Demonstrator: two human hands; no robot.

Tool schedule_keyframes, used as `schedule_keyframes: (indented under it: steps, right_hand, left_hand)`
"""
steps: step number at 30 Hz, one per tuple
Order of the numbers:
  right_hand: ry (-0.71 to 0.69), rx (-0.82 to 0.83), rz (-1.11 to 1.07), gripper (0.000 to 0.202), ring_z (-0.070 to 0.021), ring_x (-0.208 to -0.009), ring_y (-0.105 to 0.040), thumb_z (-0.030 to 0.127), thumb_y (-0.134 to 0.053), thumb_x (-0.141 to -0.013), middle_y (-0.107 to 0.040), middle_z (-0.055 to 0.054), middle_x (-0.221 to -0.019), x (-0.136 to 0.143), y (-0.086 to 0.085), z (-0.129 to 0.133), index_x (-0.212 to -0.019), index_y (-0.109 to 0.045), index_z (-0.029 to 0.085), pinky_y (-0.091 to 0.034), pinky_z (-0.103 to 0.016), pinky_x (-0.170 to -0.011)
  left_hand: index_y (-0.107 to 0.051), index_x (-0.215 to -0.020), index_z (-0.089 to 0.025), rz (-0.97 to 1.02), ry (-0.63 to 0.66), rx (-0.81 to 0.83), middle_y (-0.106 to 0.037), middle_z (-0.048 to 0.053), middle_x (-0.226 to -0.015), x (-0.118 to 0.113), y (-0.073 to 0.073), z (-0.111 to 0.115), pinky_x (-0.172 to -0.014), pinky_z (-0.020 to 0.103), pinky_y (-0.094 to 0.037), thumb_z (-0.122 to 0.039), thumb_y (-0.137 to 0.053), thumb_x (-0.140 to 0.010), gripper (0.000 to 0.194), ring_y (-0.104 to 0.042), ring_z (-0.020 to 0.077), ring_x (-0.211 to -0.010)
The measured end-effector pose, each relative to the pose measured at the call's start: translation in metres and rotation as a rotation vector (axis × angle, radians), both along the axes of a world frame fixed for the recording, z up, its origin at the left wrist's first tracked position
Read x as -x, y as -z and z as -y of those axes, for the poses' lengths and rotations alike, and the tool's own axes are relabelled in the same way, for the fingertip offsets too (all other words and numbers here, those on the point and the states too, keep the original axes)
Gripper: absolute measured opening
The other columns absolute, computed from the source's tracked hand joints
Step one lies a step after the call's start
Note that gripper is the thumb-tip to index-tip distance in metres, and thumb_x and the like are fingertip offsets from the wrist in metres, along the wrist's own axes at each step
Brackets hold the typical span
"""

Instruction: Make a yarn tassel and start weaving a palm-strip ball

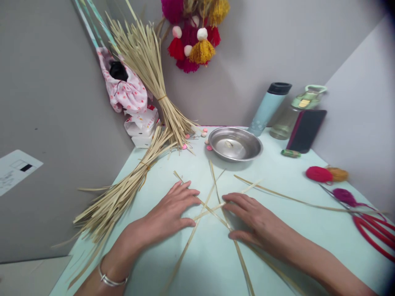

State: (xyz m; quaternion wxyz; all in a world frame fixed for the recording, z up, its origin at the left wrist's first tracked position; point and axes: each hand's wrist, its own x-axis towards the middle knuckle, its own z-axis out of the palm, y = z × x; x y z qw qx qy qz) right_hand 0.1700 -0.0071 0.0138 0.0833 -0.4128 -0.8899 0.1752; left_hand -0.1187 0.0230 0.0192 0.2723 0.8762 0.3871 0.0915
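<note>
Several flat, pale straw strips (pixel 241 259) lie crossed over one another on the table between my hands. My left hand (pixel 173 209) rests palm down at the left of the crossing, fingers spread, its fingertips touching a slanting strip. On the other side, my right hand (pixel 251 218) lies over the strips with thumb and fingers apart. Its fingertips touch the strips near the crossing. Part of the strips is hidden beneath my right hand and forearm. A single loose strip (pixel 277 192) stretches away to the right.
Tied straw bundles (pixel 123 185) lie at the left. A metal bowl (pixel 236 144) stands at the back, near a blue tumbler (pixel 268 109), a green bottle (pixel 285 121) and a leaning phone (pixel 306 131). Red yarn (pixel 319 174) and red-handled scissors (pixel 370 230) are at the right.
</note>
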Motion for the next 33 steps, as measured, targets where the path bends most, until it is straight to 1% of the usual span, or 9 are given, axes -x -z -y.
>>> schedule_keyframes:
  steps: [8,14,20,23,30,33]
  right_hand:
    - [0.005,-0.014,0.028,0.046,-0.0285,-0.132,-0.041,0.040,-0.062,-0.088,-0.048,-0.012,-0.141,0.0025,-0.0014,0.0003,-0.129,-0.052,0.023,-0.042,-0.047,-0.105]
    - [-0.001,-0.032,0.018,0.052,-0.0285,-0.132,-0.042,0.045,-0.062,-0.087,-0.048,-0.013,-0.141,0.0000,0.0010,-0.0003,-0.131,-0.049,0.022,-0.042,-0.046,-0.105]
    - [-0.005,-0.056,-0.009,0.056,-0.0286,-0.129,-0.045,0.042,-0.065,-0.085,-0.050,-0.014,-0.139,0.0003,0.0017,-0.0006,-0.134,-0.046,0.020,-0.044,-0.046,-0.103]
    - [-0.001,-0.062,0.002,0.059,-0.0290,-0.130,-0.044,0.041,-0.065,-0.085,-0.050,-0.014,-0.140,-0.0002,0.0029,-0.0004,-0.136,-0.044,0.020,-0.043,-0.046,-0.104]
    - [-0.004,-0.064,0.046,0.056,-0.0287,-0.130,-0.042,0.044,-0.064,-0.086,-0.049,-0.013,-0.141,-0.0009,0.0040,-0.0014,-0.133,-0.047,0.019,-0.043,-0.046,-0.104]
    - [-0.008,-0.059,0.054,0.055,-0.0288,-0.130,-0.042,0.047,-0.063,-0.085,-0.049,-0.013,-0.140,-0.0002,0.0027,-0.0016,-0.131,-0.049,0.020,-0.042,-0.046,-0.105]
  left_hand:
    - [-0.057,-0.125,-0.031,-0.007,0.007,0.012,-0.049,0.002,-0.142,0.0006,0.0022,-0.0006,-0.119,0.045,-0.012,-0.044,-0.065,-0.084,0.044,-0.020,0.0239,-0.144]
    - [-0.055,-0.126,-0.032,-0.018,0.009,-0.001,-0.048,0.000,-0.143,0.0015,0.0041,-0.0011,-0.120,0.044,-0.011,-0.042,-0.066,-0.083,0.046,-0.020,0.0233,-0.144]
    - [-0.056,-0.126,-0.031,-0.002,0.011,-0.007,-0.049,0.002,-0.142,0.0016,0.0060,-0.0008,-0.119,0.045,-0.012,-0.045,-0.065,-0.083,0.046,-0.020,0.0245,-0.144]
    - [-0.056,-0.126,-0.031,-0.003,0.011,-0.010,-0.049,0.001,-0.142,0.0018,0.0067,-0.0011,-0.119,0.045,-0.012,-0.045,-0.065,-0.083,0.045,-0.020,0.0240,-0.145]
    - [-0.056,-0.127,-0.031,0.000,0.021,-0.002,-0.049,0.001,-0.143,0.0023,0.0063,-0.0020,-0.119,0.045,-0.012,-0.039,-0.061,-0.088,0.040,-0.021,0.0228,-0.145]
    - [-0.056,-0.127,-0.031,0.004,0.013,0.015,-0.049,0.002,-0.143,0.0020,0.0047,-0.0014,-0.119,0.045,-0.012,-0.039,-0.063,-0.086,0.043,-0.021,0.0236,-0.145]
